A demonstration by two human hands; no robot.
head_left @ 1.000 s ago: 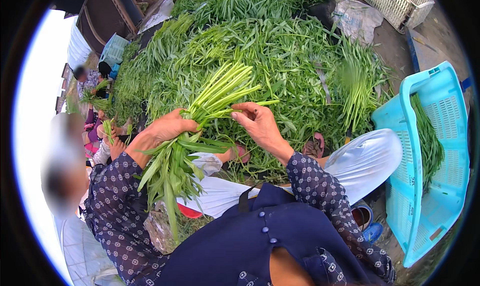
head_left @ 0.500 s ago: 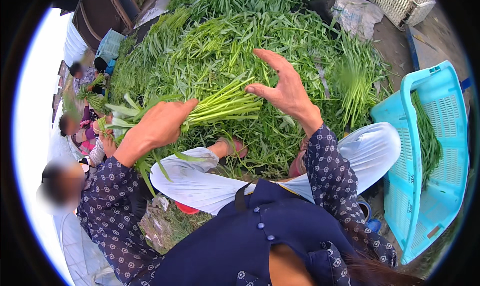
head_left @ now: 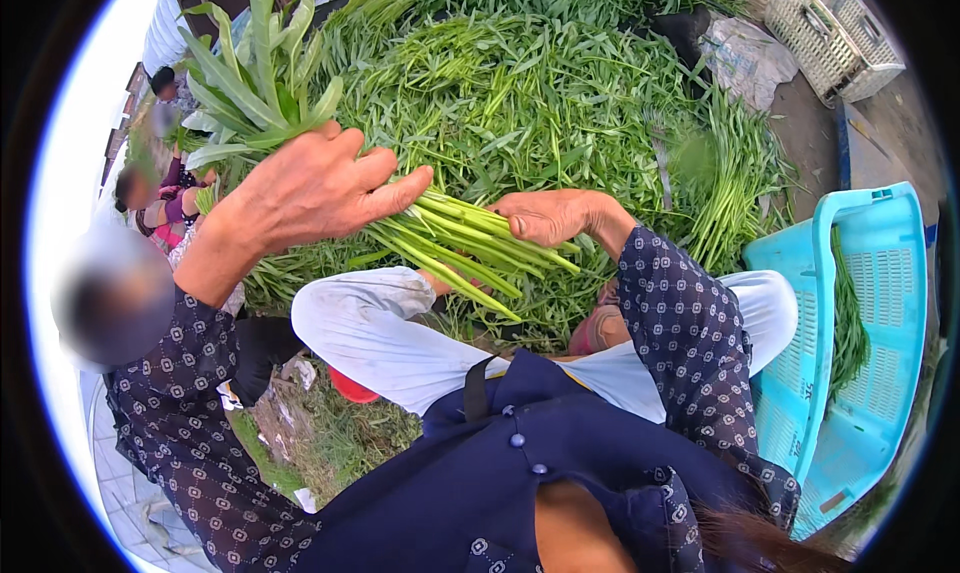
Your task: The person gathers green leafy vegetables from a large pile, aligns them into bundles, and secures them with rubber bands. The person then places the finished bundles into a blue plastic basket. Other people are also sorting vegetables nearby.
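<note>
A bunch of long-stemmed leafy greens point(head_left: 460, 235) lies slantwise in front of me, leaves up to the left and pale cut stems down to the right. My left hand point(head_left: 310, 193) is closed round it just below the leaves, its index finger lying along the stems. At the stem ends, my right hand point(head_left: 548, 216) has thumb and fingers drawn together on the upper stems; its fingertips are partly hidden. Beneath both hands spreads a big heap of the same loose greens point(head_left: 500, 103).
A tilted turquoise crate point(head_left: 822, 313) holding some greens point(head_left: 850, 323) stands by my right knee. Beyond are a cream basket point(head_left: 835, 38) and a crumpled pale sack point(head_left: 750, 61). A fork point(head_left: 662, 168) lies on the heap. Other people point(head_left: 165, 208) sit close on my left.
My left hand has lifted and tilted the bunch, so its leaves point up and its stems slope down. My right hand, spread and apart before, has come down and closed on the stem ends.
</note>
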